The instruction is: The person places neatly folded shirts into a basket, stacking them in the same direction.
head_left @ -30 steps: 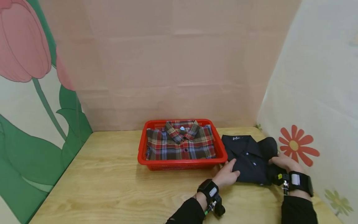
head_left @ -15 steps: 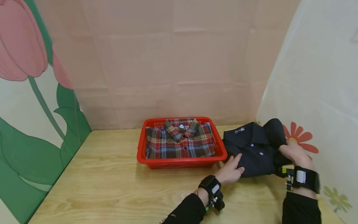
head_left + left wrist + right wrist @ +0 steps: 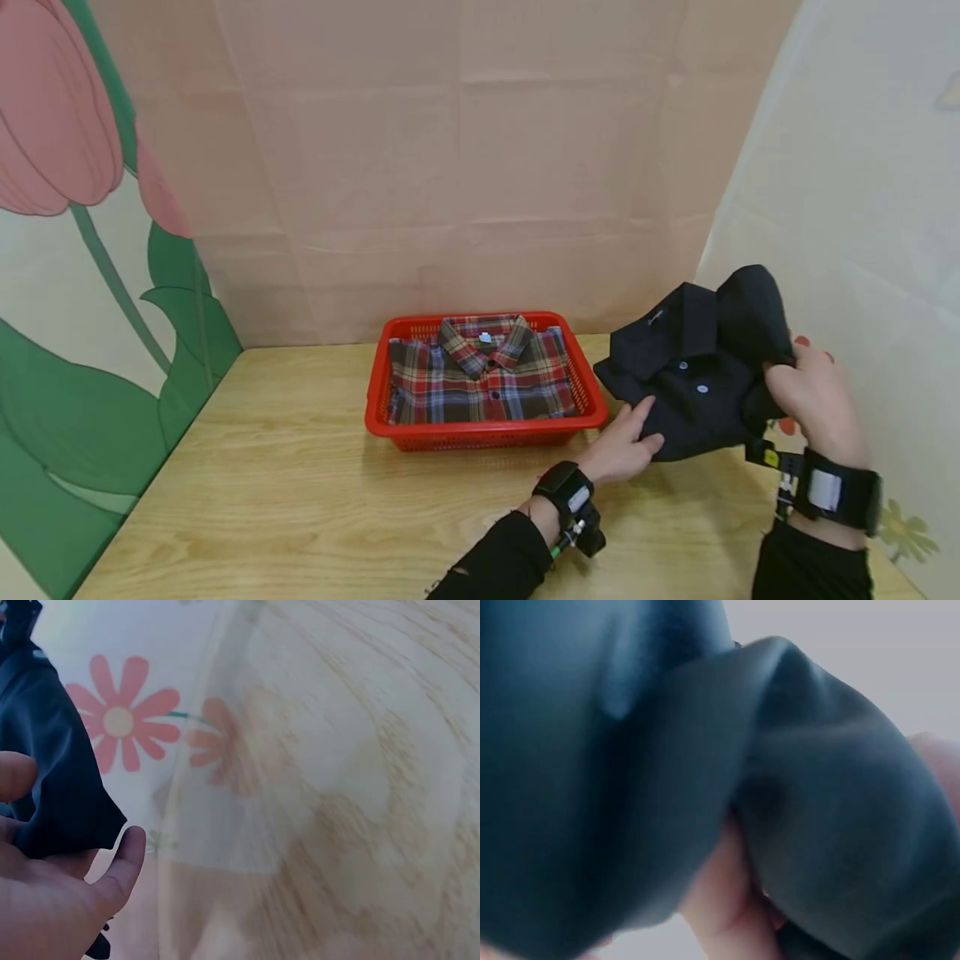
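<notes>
In the head view a folded black shirt (image 3: 686,400) with white buttons is raised and tilted at the right of the table. My right hand (image 3: 813,400) grips its right side by the bunched cloth. At its lower left edge my left hand (image 3: 618,446) holds the shirt, fingers under it. The left wrist view has the shirt's dark corner (image 3: 64,765) between the thumb and the fingers of the left hand (image 3: 60,900). Dark cloth (image 3: 832,787) fills most of the right wrist view, and part of the right hand (image 3: 731,900) shows below a fold.
A red plastic basket (image 3: 480,432) stands left of the black shirt, holding a folded plaid shirt (image 3: 487,392). Both are on a wooden table (image 3: 300,500). A pinkish-brown sheet (image 3: 450,167) hangs behind, and a flowered white sheet (image 3: 862,233) runs along the right.
The black shirt has come up off the table, its right side rising most, with the right hand lifting it. The left hand has shifted slightly right and up with the shirt's edge.
</notes>
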Demonstrator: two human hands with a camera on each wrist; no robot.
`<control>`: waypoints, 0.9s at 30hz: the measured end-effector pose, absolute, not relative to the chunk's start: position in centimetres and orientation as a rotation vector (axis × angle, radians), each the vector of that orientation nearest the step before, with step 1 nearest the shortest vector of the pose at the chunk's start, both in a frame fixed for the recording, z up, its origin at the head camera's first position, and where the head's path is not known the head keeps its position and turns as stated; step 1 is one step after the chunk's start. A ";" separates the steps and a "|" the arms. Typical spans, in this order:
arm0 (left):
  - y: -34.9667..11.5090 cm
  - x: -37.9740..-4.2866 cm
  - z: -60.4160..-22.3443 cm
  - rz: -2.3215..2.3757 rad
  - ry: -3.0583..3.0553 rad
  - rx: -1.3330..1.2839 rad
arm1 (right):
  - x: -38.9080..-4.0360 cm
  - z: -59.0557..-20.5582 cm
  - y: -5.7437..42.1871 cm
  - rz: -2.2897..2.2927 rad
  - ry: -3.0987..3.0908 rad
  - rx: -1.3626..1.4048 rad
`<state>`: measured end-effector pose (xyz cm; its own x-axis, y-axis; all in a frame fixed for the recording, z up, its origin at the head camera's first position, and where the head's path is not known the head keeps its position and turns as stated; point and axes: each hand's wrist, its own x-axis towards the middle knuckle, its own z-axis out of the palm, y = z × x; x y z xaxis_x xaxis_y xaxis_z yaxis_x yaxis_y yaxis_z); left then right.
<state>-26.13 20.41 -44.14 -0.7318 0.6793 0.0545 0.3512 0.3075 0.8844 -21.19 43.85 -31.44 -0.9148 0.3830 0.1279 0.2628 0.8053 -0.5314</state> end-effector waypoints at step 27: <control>17.0 -28.5 -37.9 2.726 1.385 0.072 | -22.1 -31.1 38.8 0.983 -2.490 -0.382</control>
<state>-28.50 16.97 -37.91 -0.9954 0.0955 0.0045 -0.0527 -0.5873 0.8076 -22.15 38.82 -31.06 -0.8680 0.4017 0.2921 0.0937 0.7100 -0.6979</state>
